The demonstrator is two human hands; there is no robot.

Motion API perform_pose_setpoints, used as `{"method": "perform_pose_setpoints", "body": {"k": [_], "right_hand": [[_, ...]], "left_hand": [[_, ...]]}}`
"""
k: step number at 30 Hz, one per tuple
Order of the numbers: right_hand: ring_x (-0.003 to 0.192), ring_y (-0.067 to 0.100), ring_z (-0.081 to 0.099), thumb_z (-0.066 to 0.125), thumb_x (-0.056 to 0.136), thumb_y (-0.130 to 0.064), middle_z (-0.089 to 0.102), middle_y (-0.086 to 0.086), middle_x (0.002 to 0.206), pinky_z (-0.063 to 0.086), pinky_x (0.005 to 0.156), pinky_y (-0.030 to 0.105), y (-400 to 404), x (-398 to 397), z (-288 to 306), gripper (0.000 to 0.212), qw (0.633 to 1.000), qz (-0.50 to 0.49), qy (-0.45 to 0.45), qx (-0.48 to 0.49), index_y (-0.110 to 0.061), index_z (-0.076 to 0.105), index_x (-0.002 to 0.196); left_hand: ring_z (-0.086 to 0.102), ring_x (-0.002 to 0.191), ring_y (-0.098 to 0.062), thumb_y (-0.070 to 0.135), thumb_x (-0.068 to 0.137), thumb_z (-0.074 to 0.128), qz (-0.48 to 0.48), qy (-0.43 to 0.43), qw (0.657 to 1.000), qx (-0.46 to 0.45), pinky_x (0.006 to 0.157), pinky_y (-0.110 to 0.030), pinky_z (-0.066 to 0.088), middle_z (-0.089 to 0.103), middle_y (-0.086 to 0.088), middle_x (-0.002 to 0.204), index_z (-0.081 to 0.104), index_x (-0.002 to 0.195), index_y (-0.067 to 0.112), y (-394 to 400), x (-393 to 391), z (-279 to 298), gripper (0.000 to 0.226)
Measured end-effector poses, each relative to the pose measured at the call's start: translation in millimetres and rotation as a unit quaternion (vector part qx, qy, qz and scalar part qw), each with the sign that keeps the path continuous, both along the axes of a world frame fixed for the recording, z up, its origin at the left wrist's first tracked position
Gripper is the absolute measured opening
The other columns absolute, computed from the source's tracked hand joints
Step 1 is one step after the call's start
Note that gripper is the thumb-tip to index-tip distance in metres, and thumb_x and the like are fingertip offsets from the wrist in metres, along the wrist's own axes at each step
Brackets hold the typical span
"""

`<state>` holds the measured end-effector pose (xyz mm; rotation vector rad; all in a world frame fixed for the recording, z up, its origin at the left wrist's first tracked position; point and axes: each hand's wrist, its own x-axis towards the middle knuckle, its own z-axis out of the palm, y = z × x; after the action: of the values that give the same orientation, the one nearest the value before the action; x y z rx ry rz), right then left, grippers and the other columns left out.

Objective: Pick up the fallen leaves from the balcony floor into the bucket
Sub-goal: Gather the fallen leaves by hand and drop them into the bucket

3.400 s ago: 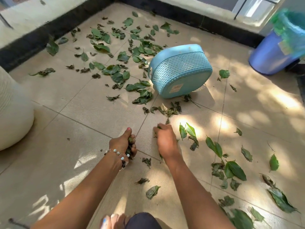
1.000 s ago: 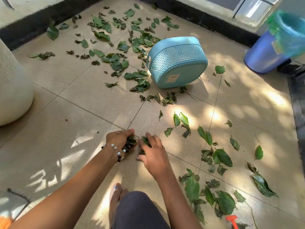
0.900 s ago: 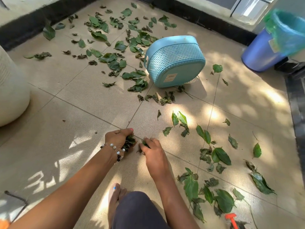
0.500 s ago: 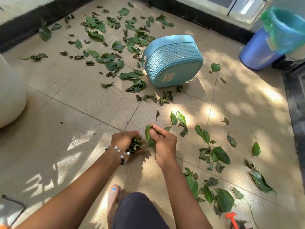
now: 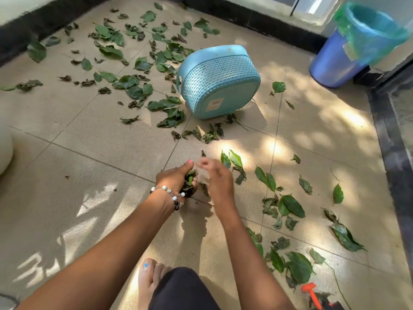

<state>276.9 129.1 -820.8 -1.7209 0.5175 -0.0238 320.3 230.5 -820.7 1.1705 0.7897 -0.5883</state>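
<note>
My left hand point(image 5: 176, 176), with a beaded bracelet at the wrist, is closed around a bunch of dark green leaves point(image 5: 189, 180) just above the tiled floor. My right hand point(image 5: 214, 177) hovers right beside it, blurred, fingers apart, holding nothing I can make out. The light blue woven bucket point(image 5: 220, 82) lies tipped on its side farther ahead, its base facing me. Several leaves point(image 5: 290, 205) are scattered on the floor to my right, and a denser spread of leaves point(image 5: 138, 86) lies beyond and to the left of the bucket.
A blue bin with a green liner point(image 5: 348, 48) stands at the far right corner. A black kerb point(image 5: 393, 153) runs along the right edge. A white rounded object point(image 5: 4, 148) sits at the left. An orange-handled tool point(image 5: 311, 294) lies near my bare foot point(image 5: 148, 280).
My right hand gathered leaves from the floor, passed them into my left hand's bunch, and now pulls away with its fingers spread. The left hand stayed in place, gripping.
</note>
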Motion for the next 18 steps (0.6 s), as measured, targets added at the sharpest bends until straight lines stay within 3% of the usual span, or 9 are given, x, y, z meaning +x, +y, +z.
{"method": "perform_pose_setpoints", "body": {"k": [1,3,5,7,9,11,12,14,18], "right_hand": [[0.106,0.009,0.057,0.044,0.100,-0.034,0.064,-0.004,0.117,0.049,0.082,0.023,-11,6,2,0.024,0.999,-0.049,0.002,-0.008,-0.025,0.066,0.104],[0.123,0.019,0.046,0.052,0.096,-0.036,0.054,0.001,0.133,0.044,0.096,0.034,-36,15,-7,0.028,0.981,-0.065,0.041,-0.177,-0.024,0.060,0.121],[0.140,0.031,0.022,0.063,0.087,-0.045,0.030,0.007,0.152,0.026,0.112,0.053,-55,19,-21,0.060,0.946,0.004,0.129,-0.297,-0.028,0.042,0.140],[0.146,0.038,-0.001,0.069,0.080,-0.050,0.003,0.006,0.161,0.008,0.114,0.060,-60,18,-34,0.088,0.928,0.080,0.184,-0.315,-0.034,0.019,0.150],[0.146,0.040,-0.008,0.068,0.083,-0.045,-0.004,0.006,0.162,0.001,0.115,0.058,-55,16,-43,0.089,0.907,0.129,0.192,-0.352,-0.035,0.014,0.152],[0.147,0.033,0.007,0.063,0.091,-0.030,0.011,0.006,0.161,0.011,0.118,0.047,-47,16,-46,0.072,0.893,0.131,0.161,-0.399,-0.028,0.025,0.151],[0.144,0.025,0.019,0.059,0.094,-0.021,0.025,0.007,0.157,0.018,0.118,0.033,-46,14,-48,0.060,0.896,0.123,0.132,-0.406,-0.022,0.034,0.148],[0.125,0.013,0.041,0.051,0.097,-0.009,0.048,0.009,0.141,0.024,0.096,-0.001,-47,10,-52,0.037,0.901,0.122,0.094,-0.406,-0.011,0.054,0.134],[0.081,0.004,0.052,0.055,0.093,-0.001,0.065,0.004,0.109,0.034,0.066,0.003,-50,6,-51,0.031,0.899,0.100,0.076,-0.420,-0.017,0.070,0.115]], "left_hand": [[0.058,0.046,-0.021,0.017,0.079,0.079,0.003,0.005,1.000,-0.031,0.045,-0.027,0.050,0.067,-0.018,0.071,0.063,0.081,-0.002,0,3,1,0.025],[0.053,0.041,-0.020,0.010,0.080,0.077,0.010,0.007,0.999,-0.046,0.040,-0.024,0.046,0.065,-0.020,0.069,0.061,0.080,-0.003,1,7,1,0.021],[0.052,0.042,-0.019,0.008,0.080,0.076,0.019,0.002,0.999,-0.041,0.039,-0.023,0.046,0.065,-0.020,0.069,0.061,0.080,-0.005,3,10,0,0.019],[0.052,0.041,-0.019,0.008,0.082,0.075,0.026,0.005,0.999,-0.043,0.039,-0.023,0.045,0.064,-0.018,0.066,0.061,0.079,-0.005,6,12,-1,0.019],[0.051,0.039,-0.018,0.007,0.083,0.074,0.035,0.009,0.998,-0.043,0.039,-0.022,0.045,0.063,-0.016,0.061,0.061,0.078,-0.006,8,13,-5,0.019],[0.051,0.039,-0.019,0.007,0.083,0.074,0.046,0.011,0.998,-0.046,0.039,-0.022,0.044,0.063,-0.017,0.060,0.061,0.078,-0.007,8,13,-9,0.019],[0.052,0.039,-0.019,0.007,0.083,0.074,0.050,0.012,0.997,-0.049,0.038,-0.022,0.044,0.063,-0.017,0.062,0.061,0.079,-0.006,8,13,-10,0.018],[0.052,0.039,-0.019,0.007,0.083,0.074,0.053,0.014,0.997,-0.051,0.038,-0.022,0.044,0.063,-0.016,0.060,0.061,0.082,-0.006,9,12,-12,0.018],[0.052,0.039,-0.020,0.007,0.082,0.074,0.052,0.019,0.997,-0.050,0.039,-0.023,0.045,0.064,-0.018,0.065,0.061,0.081,-0.006,12,11,-14,0.019]]}}
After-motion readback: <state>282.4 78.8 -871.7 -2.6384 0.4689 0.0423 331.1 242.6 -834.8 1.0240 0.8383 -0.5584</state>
